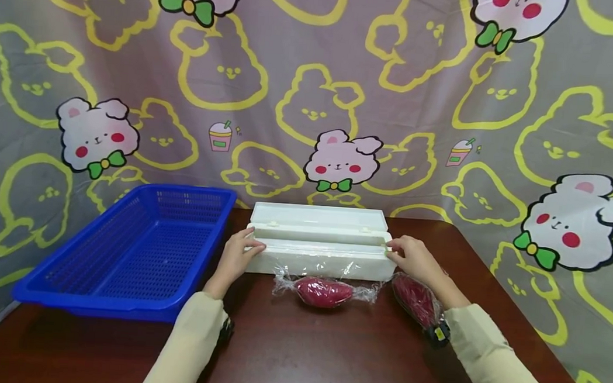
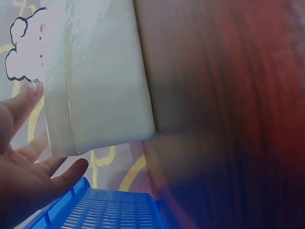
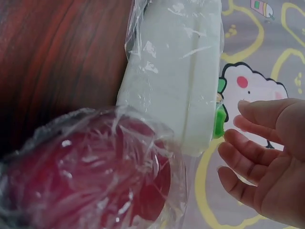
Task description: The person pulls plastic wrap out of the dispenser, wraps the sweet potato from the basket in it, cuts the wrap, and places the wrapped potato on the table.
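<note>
In the head view a long white cling film dispenser (image 1: 323,267) stands on the table with its lid (image 1: 318,217) raised. My left hand (image 1: 235,260) is at its left end, thumb toward the front edge, and the left wrist view shows the fingers spread. At the right end is my right hand (image 1: 415,258). Its fingers (image 3: 245,160) are loosely bent beside a green slider (image 3: 219,123) on the dispenser's edge, with no grip visible. Clear film hangs over the front. Just before it lies a dark red oblong item (image 1: 323,292) wrapped in film, ends twisted.
A second film-wrapped red item (image 1: 415,298) lies under the right forearm, close to the right wrist camera. A blue perforated basket (image 1: 120,306) stands on the left of the brown table (image 1: 323,356). Behind hangs a patterned curtain (image 1: 272,55).
</note>
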Demonstrator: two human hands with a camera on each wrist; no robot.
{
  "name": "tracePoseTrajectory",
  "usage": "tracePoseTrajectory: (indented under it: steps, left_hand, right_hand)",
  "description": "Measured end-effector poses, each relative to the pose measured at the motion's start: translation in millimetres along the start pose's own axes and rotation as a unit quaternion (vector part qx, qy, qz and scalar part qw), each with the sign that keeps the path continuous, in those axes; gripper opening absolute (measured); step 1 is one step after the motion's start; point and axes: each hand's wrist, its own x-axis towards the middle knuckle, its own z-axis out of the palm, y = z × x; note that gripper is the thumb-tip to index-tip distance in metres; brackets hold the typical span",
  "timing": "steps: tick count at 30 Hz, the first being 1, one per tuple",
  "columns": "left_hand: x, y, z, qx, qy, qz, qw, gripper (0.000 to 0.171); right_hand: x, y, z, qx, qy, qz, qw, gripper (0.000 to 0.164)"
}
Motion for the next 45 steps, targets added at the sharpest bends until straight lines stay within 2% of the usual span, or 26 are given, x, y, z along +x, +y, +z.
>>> tracePoseTrajectory:
  steps: [3, 8, 14, 19, 21, 25, 27, 28, 29, 31, 35, 38, 41, 43, 45]
  left_hand:
    - [-1.8, -0.9, 1.3, -0.015, -0.010, -0.007, 0.9998, 0.014]
    - [-2.2, -0.4, 1.2, -0.033, -0.019, 0.002, 0.9993, 0.025]
    - [-2.8, 3.1, -2.0, -0.054, -0.027, -0.020, 0.9979, 0.042]
    - [-5.7, 4.6, -5.9, -0.116, -0.022, -0.040, 0.9922, 0.029]
    - [-7.5, 5.7, -7.7, -0.141, -0.012, -0.028, 0.9896, 0.025]
    - [-11.9, 19.7, -14.9, -0.175, 0.033, 0.049, 0.9827, 0.016]
    - [-14.1, 25.5, -17.7, -0.210, 0.034, 0.073, 0.9744, 0.007]
    - [-14.8, 26.9, -18.4, -0.234, 0.025, 0.072, 0.9691, 0.006]
    - [-15.1, 24.7, -17.6, -0.254, 0.009, 0.063, 0.9650, 0.011]
    - [-15.0, 18.9, -15.5, -0.285, -0.029, 0.021, 0.9579, 0.027]
    - [-14.1, 9.1, -12.8, -0.285, -0.084, -0.055, 0.9533, 0.066]
    - [-14.3, 7.4, -13.3, -0.293, -0.104, -0.094, 0.9457, 0.087]
    - [-15.0, 8.5, -15.4, -0.319, -0.115, -0.130, 0.9318, 0.095]
    - [-15.2, 9.4, -16.4, -0.317, -0.125, -0.138, 0.9299, 0.091]
    - [-15.1, 9.0, -16.0, -0.312, -0.149, -0.133, 0.9290, 0.079]
  right_hand:
    - [-0.5, -0.4, 3.6, 0.009, 0.013, -0.018, 1.000, 0.017]
    - [-1.6, -5.1, 7.5, 0.050, 0.026, -0.045, 0.997, 0.013]
    - [-9.3, -6.9, 8.7, 0.084, 0.008, 0.004, 0.996, 0.016]
    - [-18.6, -4.1, 17.0, 0.122, -0.025, 0.014, 0.992, 0.019]
    - [-21.7, -4.6, 21.4, 0.143, -0.044, 0.001, 0.989, 0.020]
    - [-26.0, -8.5, 26.2, 0.165, -0.074, -0.008, 0.983, 0.027]
    - [-27.2, -10.6, 26.3, 0.166, -0.085, -0.009, 0.982, 0.032]
    - [-27.7, -11.2, 26.3, 0.166, -0.090, -0.008, 0.982, 0.034]
    - [-28.1, -11.6, 26.2, 0.167, -0.095, -0.011, 0.981, 0.035]
    - [-29.1, -12.0, 26.5, 0.168, -0.104, -0.015, 0.980, 0.037]
    - [-30.9, -12.2, 29.7, 0.182, -0.126, -0.024, 0.975, 0.038]
    - [-31.9, -12.1, 33.8, 0.191, -0.138, -0.034, 0.971, 0.039]
    - [-32.3, -12.1, 36.7, 0.188, -0.141, -0.046, 0.971, 0.038]
    - [-32.2, -12.5, 37.7, 0.184, -0.137, -0.046, 0.972, 0.035]
    - [-31.8, -13.3, 37.7, 0.172, -0.114, -0.037, 0.978, 0.028]
